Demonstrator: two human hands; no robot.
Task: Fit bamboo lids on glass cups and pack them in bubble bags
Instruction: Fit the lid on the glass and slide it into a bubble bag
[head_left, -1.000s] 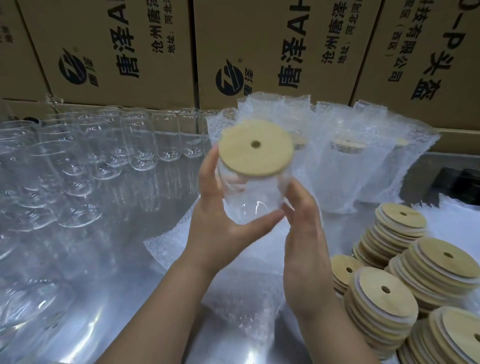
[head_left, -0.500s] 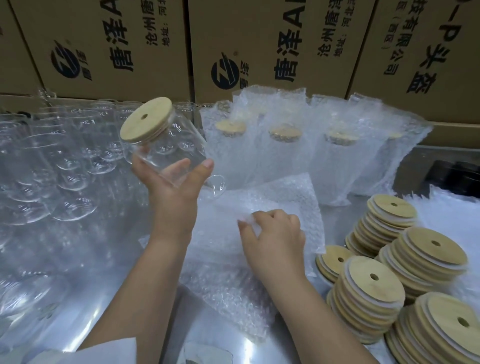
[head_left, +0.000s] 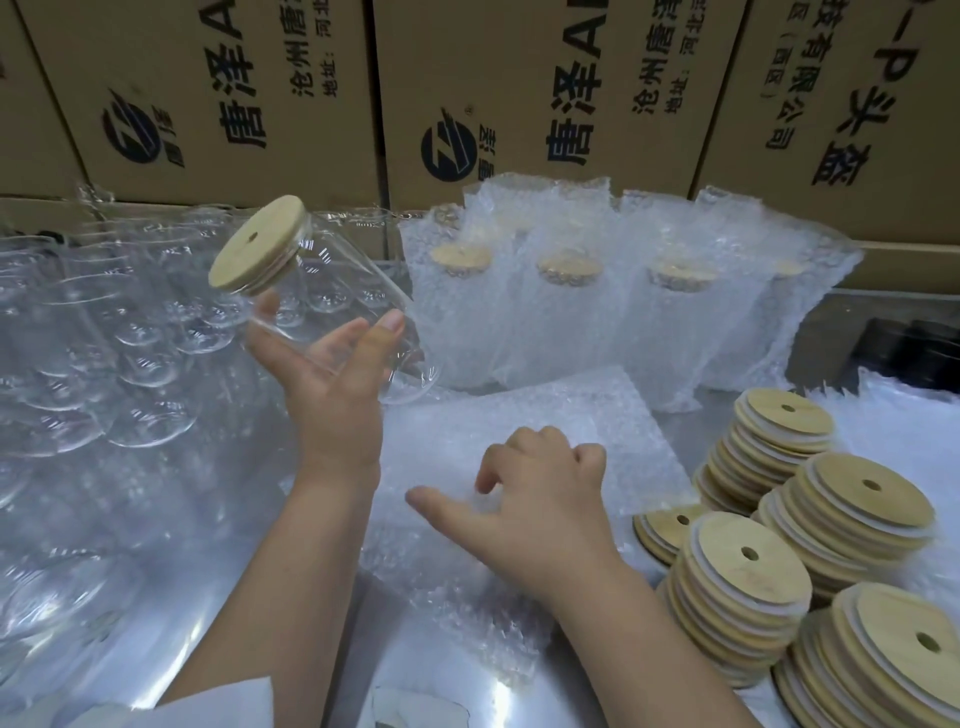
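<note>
Brown boxes (head_left: 234, 93) stand behind the shiny bench (head_left: 457, 670), and lid stacks (head_left: 743, 566) sit on its right side. The left hand (head_left: 332, 395) holds up a tipped glass cup (head_left: 332, 291) with its bamboo lid (head_left: 257, 243) on, grip clamped round it. The right hand (head_left: 540, 499) lies on a flat bubble bag (head_left: 597, 426), fingers curled; I cannot tell if its grip holds it.

Shiny metal table (head_left: 519, 701), pretty packed. The left side is a crowd of bare glass cups (head_left: 130, 364), a lot of them tipped over. A pile of flat bubble bags (head_left: 571, 415) lies in the middle, and a row of bagged cups (head_left: 566, 312) stands upright along the back. Leaning stacks of bamboo lids (head_left: 743, 571) fill the right corner, touching each other. There's some black thing (head_left: 904, 348) at the far right, can't make it out
</note>
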